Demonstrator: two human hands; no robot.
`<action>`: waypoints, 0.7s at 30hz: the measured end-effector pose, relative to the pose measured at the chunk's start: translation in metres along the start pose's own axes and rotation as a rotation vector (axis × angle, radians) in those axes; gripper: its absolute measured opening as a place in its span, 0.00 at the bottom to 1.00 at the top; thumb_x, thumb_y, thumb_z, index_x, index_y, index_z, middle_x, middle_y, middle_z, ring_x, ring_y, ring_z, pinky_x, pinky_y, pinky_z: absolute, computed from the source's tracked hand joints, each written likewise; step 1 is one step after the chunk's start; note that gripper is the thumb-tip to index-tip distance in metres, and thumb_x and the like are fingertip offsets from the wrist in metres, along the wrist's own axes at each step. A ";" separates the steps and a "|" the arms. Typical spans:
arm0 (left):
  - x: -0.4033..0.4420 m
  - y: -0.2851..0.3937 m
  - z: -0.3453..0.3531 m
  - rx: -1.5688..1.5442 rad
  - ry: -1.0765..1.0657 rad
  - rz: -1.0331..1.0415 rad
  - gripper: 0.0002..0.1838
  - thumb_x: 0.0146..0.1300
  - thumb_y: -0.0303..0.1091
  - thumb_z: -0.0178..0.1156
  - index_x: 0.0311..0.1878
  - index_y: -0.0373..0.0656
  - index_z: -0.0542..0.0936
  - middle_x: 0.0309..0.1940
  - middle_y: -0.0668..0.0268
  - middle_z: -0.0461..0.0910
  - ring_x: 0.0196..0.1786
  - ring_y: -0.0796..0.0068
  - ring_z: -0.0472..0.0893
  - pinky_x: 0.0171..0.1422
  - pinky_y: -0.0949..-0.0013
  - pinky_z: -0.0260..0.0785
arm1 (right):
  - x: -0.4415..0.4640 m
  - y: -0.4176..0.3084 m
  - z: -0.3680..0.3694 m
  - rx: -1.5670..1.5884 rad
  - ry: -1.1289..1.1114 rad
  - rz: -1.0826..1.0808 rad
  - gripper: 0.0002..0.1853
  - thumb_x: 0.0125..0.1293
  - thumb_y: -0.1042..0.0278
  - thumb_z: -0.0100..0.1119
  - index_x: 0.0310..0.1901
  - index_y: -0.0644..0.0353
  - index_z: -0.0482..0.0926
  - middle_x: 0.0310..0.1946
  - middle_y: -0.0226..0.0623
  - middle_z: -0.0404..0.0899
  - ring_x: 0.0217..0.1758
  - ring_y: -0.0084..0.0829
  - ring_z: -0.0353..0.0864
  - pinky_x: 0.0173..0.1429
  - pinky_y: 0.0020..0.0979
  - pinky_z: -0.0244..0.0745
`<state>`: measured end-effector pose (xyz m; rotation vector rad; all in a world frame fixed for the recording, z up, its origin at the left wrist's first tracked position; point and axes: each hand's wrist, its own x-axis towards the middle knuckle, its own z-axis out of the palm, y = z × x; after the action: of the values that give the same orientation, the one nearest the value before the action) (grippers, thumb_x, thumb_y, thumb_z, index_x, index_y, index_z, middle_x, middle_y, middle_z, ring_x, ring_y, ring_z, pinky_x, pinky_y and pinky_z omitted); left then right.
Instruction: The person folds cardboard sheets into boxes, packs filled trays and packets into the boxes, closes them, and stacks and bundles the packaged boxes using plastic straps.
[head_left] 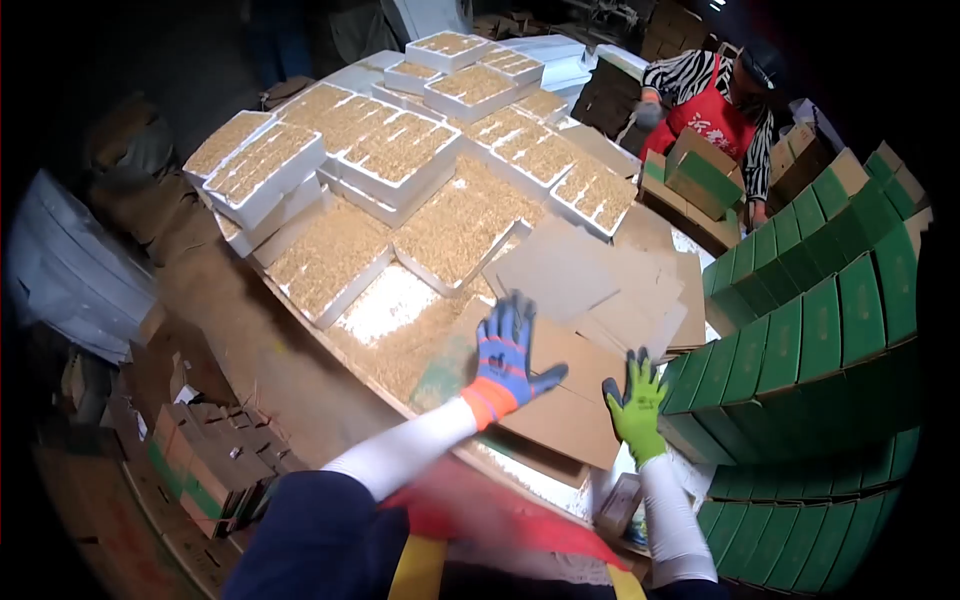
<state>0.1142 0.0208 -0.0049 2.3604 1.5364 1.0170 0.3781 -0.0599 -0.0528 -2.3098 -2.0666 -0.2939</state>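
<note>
My left hand (508, 358), in a blue and grey glove with an orange cuff, has its fingers spread over brown cardboard. It rests on or just above a cardboard piece (575, 410) near the table's front edge; contact is hard to tell. In a lime-green glove, my right hand (638, 405) is open at that cardboard's right side, beside the green boxes. Neither hand grips anything. Beyond my fingers lie loose flat cardboard sheets (555, 265). White trays (400, 155) filled with small tan pieces stand further back, some stacked.
Rows of green cardboard boxes (805, 340) line the right side. A co-worker in a red apron (708, 115) stands behind them at the back right. Bundled flattened cartons (215, 455) lie at the lower left. Tan bits cover parts of the table (385, 345).
</note>
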 end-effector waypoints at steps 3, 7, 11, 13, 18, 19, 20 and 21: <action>-0.006 -0.020 0.032 -0.202 -0.345 -0.563 0.55 0.49 0.65 0.62 0.69 0.33 0.57 0.64 0.41 0.63 0.64 0.44 0.67 0.67 0.54 0.59 | -0.022 0.012 -0.020 0.679 0.008 0.527 0.45 0.55 0.34 0.59 0.66 0.62 0.64 0.64 0.60 0.64 0.65 0.54 0.67 0.66 0.44 0.63; -0.011 0.009 -0.026 -0.382 -0.619 -0.189 0.55 0.49 0.63 0.65 0.69 0.31 0.56 0.61 0.40 0.68 0.60 0.43 0.72 0.64 0.57 0.65 | -0.061 0.036 -0.091 1.318 -0.717 0.727 0.33 0.70 0.42 0.46 0.61 0.66 0.67 0.56 0.53 0.73 0.60 0.46 0.71 0.65 0.42 0.66; -0.025 -0.002 -0.059 -0.710 -0.383 0.197 0.52 0.52 0.51 0.68 0.71 0.33 0.53 0.67 0.47 0.63 0.68 0.54 0.66 0.68 0.59 0.61 | -0.106 0.020 -0.114 2.131 -0.648 0.595 0.38 0.67 0.41 0.51 0.69 0.61 0.56 0.64 0.42 0.66 0.63 0.40 0.71 0.61 0.46 0.72; -0.026 -0.024 -0.042 -1.011 -0.506 -0.007 0.49 0.56 0.46 0.65 0.73 0.35 0.49 0.70 0.50 0.60 0.71 0.60 0.62 0.71 0.61 0.58 | -0.125 -0.007 -0.086 1.771 -0.180 0.526 0.41 0.60 0.52 0.66 0.68 0.63 0.56 0.60 0.46 0.70 0.58 0.40 0.75 0.59 0.41 0.74; -0.028 -0.026 -0.034 -0.172 -1.081 -0.319 0.43 0.60 0.42 0.55 0.73 0.34 0.48 0.58 0.41 0.72 0.59 0.47 0.74 0.65 0.60 0.64 | -0.204 -0.004 0.091 0.543 -0.213 0.189 0.41 0.51 0.61 0.72 0.63 0.67 0.61 0.58 0.43 0.72 0.55 0.35 0.75 0.61 0.32 0.70; -0.061 -0.043 -0.009 -0.177 -0.973 -0.268 0.42 0.60 0.42 0.54 0.73 0.34 0.49 0.55 0.41 0.74 0.54 0.46 0.76 0.63 0.58 0.66 | -0.190 0.001 0.076 0.524 -0.165 0.215 0.41 0.53 0.62 0.70 0.65 0.66 0.59 0.60 0.43 0.70 0.58 0.36 0.72 0.63 0.32 0.67; -0.088 -0.063 0.018 -0.182 -0.868 -0.219 0.40 0.60 0.42 0.52 0.72 0.35 0.51 0.53 0.42 0.75 0.50 0.44 0.78 0.60 0.56 0.67 | -0.155 -0.004 0.036 0.761 -0.062 0.357 0.41 0.55 0.63 0.68 0.66 0.65 0.58 0.62 0.44 0.67 0.61 0.36 0.69 0.65 0.33 0.64; -0.083 -0.058 0.009 -0.171 -0.878 -0.217 0.40 0.60 0.42 0.52 0.72 0.35 0.51 0.53 0.42 0.75 0.50 0.44 0.78 0.60 0.56 0.67 | -0.128 -0.011 0.003 0.915 0.035 0.438 0.40 0.56 0.64 0.66 0.68 0.64 0.56 0.64 0.45 0.64 0.64 0.37 0.66 0.67 0.33 0.61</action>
<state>0.0555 -0.0210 -0.0761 2.0097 1.2282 0.0129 0.3543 -0.1834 -0.0776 -2.0018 -1.1958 0.5106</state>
